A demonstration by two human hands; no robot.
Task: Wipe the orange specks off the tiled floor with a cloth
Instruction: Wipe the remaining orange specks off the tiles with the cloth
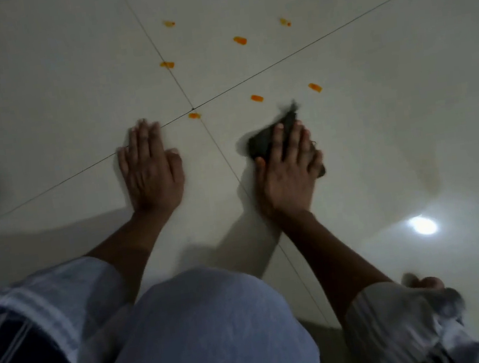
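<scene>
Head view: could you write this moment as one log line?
left hand: flat on floor | right hand: pressing dark cloth | orange specks: seven visible, unwiped

No text, label, brand, number or sign can be read anywhere in the view.
</scene>
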